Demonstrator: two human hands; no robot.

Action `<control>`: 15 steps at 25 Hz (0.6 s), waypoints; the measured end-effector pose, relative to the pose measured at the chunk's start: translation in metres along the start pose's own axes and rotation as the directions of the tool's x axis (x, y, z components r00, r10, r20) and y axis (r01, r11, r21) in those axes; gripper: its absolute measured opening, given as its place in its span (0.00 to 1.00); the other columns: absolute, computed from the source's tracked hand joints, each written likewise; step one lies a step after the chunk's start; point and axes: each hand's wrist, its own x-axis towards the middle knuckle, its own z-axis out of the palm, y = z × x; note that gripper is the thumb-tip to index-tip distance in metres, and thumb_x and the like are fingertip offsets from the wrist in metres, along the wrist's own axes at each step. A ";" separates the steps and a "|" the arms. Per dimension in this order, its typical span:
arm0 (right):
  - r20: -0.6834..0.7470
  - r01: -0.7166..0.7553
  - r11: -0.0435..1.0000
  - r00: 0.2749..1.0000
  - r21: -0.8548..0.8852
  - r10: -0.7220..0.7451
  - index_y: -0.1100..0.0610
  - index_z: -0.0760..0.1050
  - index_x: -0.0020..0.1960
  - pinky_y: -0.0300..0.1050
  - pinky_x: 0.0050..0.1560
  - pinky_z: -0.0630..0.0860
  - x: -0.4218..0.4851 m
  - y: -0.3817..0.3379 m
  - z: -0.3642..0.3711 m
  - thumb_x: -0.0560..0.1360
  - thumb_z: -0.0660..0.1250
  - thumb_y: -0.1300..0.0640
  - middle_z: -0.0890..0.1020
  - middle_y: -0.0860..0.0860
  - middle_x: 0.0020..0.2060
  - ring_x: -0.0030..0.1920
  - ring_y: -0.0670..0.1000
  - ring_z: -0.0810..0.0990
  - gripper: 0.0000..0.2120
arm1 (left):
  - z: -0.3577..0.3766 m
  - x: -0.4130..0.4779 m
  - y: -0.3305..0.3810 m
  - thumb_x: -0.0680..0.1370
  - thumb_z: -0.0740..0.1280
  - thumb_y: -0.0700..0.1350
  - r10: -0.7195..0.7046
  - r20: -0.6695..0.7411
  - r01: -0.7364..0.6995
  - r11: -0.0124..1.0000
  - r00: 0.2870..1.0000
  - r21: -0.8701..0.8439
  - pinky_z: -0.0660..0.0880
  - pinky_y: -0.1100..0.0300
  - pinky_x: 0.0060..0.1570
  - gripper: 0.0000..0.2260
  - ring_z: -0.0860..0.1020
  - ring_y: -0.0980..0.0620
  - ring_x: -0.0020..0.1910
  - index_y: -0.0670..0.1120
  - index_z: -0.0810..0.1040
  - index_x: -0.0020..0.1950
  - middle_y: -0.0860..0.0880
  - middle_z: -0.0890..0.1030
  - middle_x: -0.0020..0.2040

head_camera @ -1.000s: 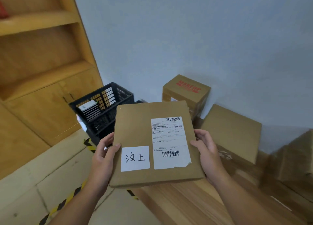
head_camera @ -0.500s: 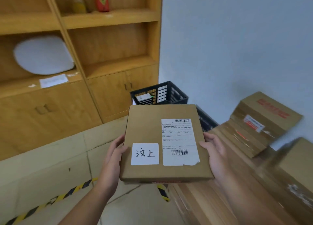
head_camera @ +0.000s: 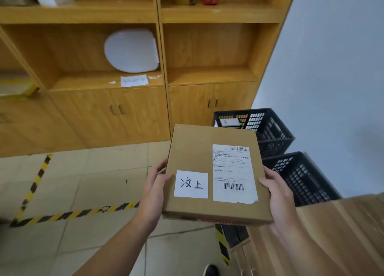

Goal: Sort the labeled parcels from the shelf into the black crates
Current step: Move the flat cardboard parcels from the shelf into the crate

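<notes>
A flat brown cardboard parcel [head_camera: 197,155] is held level in front of me, with a white handwritten label and a printed shipping label on top. My left hand [head_camera: 154,185] grips its left edge and my right hand [head_camera: 277,190] grips its right edge. Behind it to the right stand two black crates: the far crate [head_camera: 272,128] has a small box inside, while the near crate [head_camera: 301,176] is partly hidden by the parcel. A white padded parcel [head_camera: 131,51] leans in the wooden shelf [head_camera: 158,78].
A paper slip [head_camera: 134,80] lies on the shelf board. Yellow-black floor tape [head_camera: 68,214] runs across the tiles. A wooden surface [head_camera: 332,234] fills the lower right. Jars stand on the upper shelf. The pale wall is on the right.
The view has swung left, from the cardboard boxes by the wall toward the shelf. The parcel stays in both hands, and both crates now show to its right.
</notes>
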 end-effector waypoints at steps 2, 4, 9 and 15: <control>0.029 -0.014 1.000 0.999 0.005 0.014 0.45 0.82 0.61 0.66 0.56 0.79 0.024 -0.002 0.004 0.81 0.63 0.59 0.87 0.52 0.53 0.55 0.61 0.85 0.15 | 0.009 0.013 0.002 0.83 0.59 0.41 -0.001 -0.039 0.001 1.000 0.999 0.003 0.77 0.67 0.38 0.17 0.83 0.61 0.51 0.61 0.77 0.65 0.64 0.83 0.56; 0.064 -0.032 0.999 0.997 0.022 0.030 0.44 0.81 0.61 0.64 0.54 0.80 0.049 -0.009 0.007 0.81 0.63 0.59 0.87 0.51 0.53 0.55 0.60 0.85 0.15 | 0.022 0.024 0.013 0.83 0.59 0.40 0.004 -0.076 -0.002 1.000 0.997 0.026 0.77 0.66 0.38 0.18 0.83 0.61 0.48 0.61 0.77 0.64 0.65 0.83 0.53; 0.142 -0.064 0.998 0.988 0.029 0.059 0.43 0.80 0.62 0.67 0.55 0.80 0.099 -0.026 0.021 0.82 0.61 0.59 0.87 0.49 0.53 0.55 0.59 0.85 0.16 | 0.041 0.057 0.031 0.83 0.60 0.41 -0.004 -0.161 0.008 1.000 0.987 0.026 0.77 0.65 0.35 0.17 0.84 0.61 0.46 0.60 0.77 0.64 0.62 0.84 0.53; 0.191 -0.061 0.998 0.980 0.024 0.055 0.42 0.80 0.61 0.62 0.52 0.81 0.148 -0.040 0.052 0.82 0.61 0.60 0.87 0.47 0.51 0.55 0.58 0.84 0.16 | 0.047 0.106 0.048 0.83 0.60 0.40 0.000 -0.206 0.005 1.000 0.979 0.026 0.80 0.59 0.38 0.17 0.84 0.59 0.46 0.59 0.77 0.65 0.64 0.85 0.48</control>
